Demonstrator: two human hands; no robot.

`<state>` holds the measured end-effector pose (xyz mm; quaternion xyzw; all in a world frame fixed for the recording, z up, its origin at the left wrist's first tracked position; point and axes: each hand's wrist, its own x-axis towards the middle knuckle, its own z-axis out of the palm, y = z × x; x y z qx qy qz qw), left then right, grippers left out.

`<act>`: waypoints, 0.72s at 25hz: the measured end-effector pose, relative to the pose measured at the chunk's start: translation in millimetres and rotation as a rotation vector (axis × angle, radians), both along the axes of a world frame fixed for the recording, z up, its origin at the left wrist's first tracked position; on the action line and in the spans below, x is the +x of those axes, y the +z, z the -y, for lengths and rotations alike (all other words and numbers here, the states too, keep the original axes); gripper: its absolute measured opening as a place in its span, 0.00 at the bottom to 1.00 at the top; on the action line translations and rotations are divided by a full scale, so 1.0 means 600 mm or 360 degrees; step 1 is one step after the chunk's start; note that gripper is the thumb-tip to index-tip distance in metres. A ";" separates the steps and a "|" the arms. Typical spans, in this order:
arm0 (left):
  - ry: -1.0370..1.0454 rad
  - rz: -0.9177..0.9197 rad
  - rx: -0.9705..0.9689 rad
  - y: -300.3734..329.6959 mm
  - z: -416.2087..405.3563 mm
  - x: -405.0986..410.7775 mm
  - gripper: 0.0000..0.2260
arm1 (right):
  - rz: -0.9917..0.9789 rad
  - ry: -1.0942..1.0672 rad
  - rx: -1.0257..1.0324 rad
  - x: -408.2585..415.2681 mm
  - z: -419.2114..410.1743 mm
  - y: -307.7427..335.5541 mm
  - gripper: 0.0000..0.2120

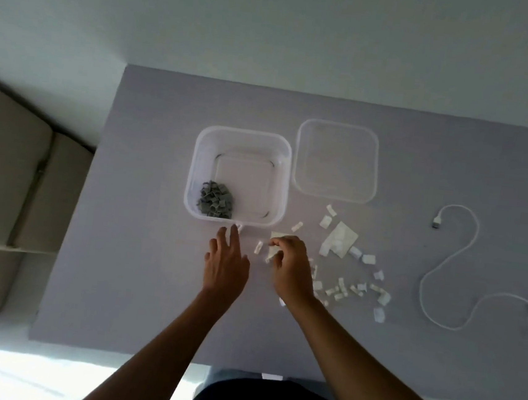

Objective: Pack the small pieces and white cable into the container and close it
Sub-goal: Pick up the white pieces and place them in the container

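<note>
A pale lilac table [141, 252] fills mid-frame. At its centre stands the clear square container [285, 182], open, with a heap of grey pieces [215, 204] in its lower left corner. Its clear lid [376, 165] lies flat just right. The white cable [454, 250] snakes at far right. Small white pieces [341, 286] scatter right of centre. The left hand [225, 265] lies spread; the right hand [291, 268] pinches a white scrap [274, 251].
</note>
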<state>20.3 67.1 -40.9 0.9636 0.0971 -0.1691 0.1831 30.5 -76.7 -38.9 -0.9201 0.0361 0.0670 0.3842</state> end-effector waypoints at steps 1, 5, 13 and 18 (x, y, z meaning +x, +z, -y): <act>-0.0068 -0.0047 0.0033 -0.006 0.000 -0.002 0.31 | -0.0039 0.0124 -0.0090 -0.010 -0.006 -0.005 0.17; -0.0220 -0.0022 0.0065 -0.022 -0.013 -0.006 0.21 | -0.0088 0.0428 -0.0308 -0.025 -0.014 -0.019 0.24; -0.0094 0.0185 -0.0085 -0.019 -0.015 -0.018 0.20 | 0.0073 0.0167 -0.0158 -0.063 0.035 -0.024 0.19; -0.0198 0.0104 -0.0109 -0.041 -0.004 0.011 0.17 | -0.0059 -0.0145 -0.0294 -0.071 0.089 -0.036 0.23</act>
